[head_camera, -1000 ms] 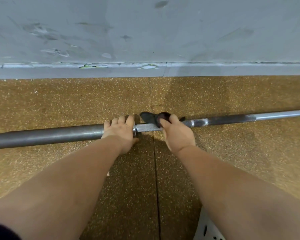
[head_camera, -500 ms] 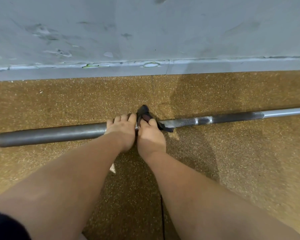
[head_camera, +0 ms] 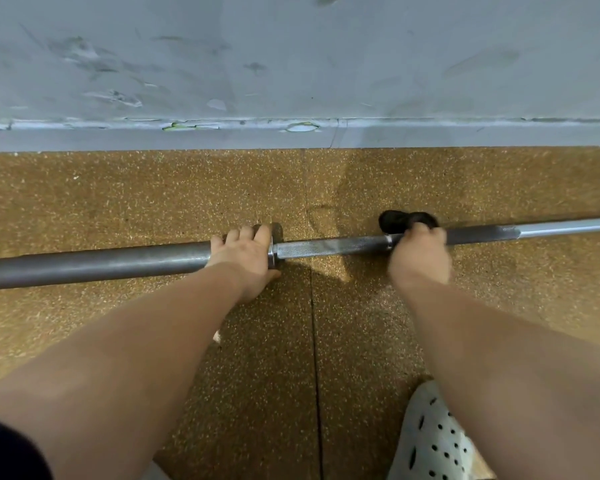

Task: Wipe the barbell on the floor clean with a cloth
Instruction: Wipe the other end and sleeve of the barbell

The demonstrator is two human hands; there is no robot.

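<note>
1. Long grey steel barbell point(head_camera: 333, 245), lying on speckled brown rubber floor point(head_camera: 153, 195).
2. Left hand point(head_camera: 243, 254), fingers curled over barbell sleeve beside its collar.
3. Right hand point(head_camera: 418, 256), clutching crumpled black cloth point(head_camera: 400, 220) against barbell shaft.

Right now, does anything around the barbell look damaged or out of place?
Only the wall: paint has chipped off its base ledge in two spots behind the barbell, and dark scuffs mark it above. Nothing looks spilled.

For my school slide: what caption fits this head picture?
A left hand grips the barbell; the right hand holds a dark cloth on it.
</note>
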